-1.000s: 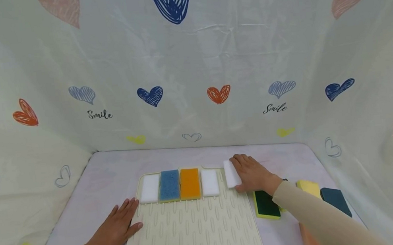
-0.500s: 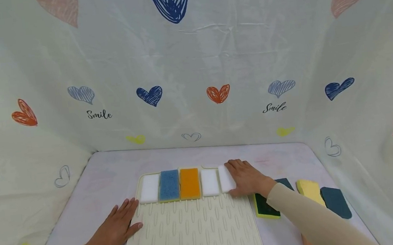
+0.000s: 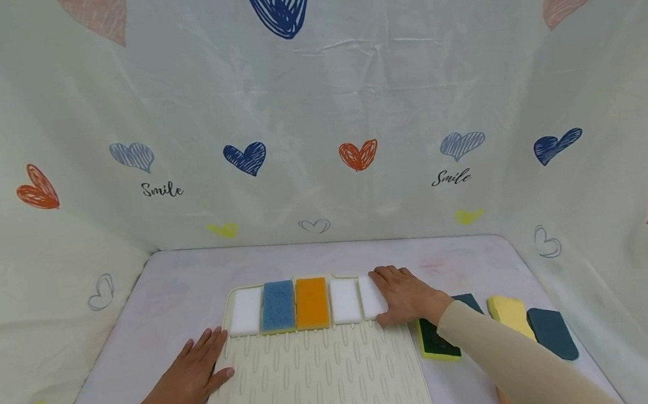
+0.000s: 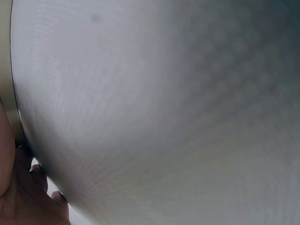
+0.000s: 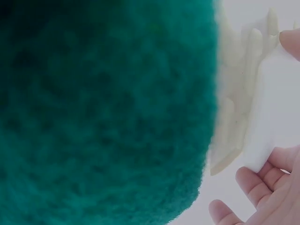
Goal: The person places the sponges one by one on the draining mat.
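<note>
A cream ridged mat (image 3: 314, 387) lies on the table. Along its far edge stand a white sponge (image 3: 246, 311), a blue one (image 3: 278, 306), an orange one (image 3: 311, 303), a second white one (image 3: 345, 300) and a third white sponge (image 3: 371, 296) at the right end. My right hand (image 3: 391, 292) lies over that last sponge and holds it by its edges against the row. In the right wrist view, fingers (image 5: 255, 183) curl at the white sponge (image 5: 274, 117). My left hand (image 3: 207, 362) rests flat on the mat's left edge, holding nothing.
Right of the mat lie a green-and-yellow scouring sponge (image 3: 437, 341), a yellow sponge (image 3: 510, 315) and dark teal sponges (image 3: 551, 334). Cloth walls printed with hearts close in the back and both sides. The green scourer (image 5: 103, 112) fills most of the right wrist view.
My right hand has slid the white sponge left, closing the gap until it sits against the row. The left hand has stayed still.
</note>
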A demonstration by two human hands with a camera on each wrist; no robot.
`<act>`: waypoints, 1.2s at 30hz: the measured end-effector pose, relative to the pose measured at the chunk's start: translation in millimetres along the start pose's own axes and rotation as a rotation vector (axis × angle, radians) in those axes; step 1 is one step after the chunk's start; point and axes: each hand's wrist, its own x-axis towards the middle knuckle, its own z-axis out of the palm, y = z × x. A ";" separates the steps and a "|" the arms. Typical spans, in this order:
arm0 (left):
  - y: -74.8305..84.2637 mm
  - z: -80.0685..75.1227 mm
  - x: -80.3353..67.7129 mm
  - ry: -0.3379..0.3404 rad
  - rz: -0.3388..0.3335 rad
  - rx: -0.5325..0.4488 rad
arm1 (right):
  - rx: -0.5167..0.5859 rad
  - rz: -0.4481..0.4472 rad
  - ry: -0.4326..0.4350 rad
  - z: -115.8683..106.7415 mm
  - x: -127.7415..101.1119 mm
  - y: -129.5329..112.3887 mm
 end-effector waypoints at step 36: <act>-10.7 -0.4 -3.6 0.019 0.043 0.038 | 0.047 0.059 0.075 -21.9 -32.1 13.1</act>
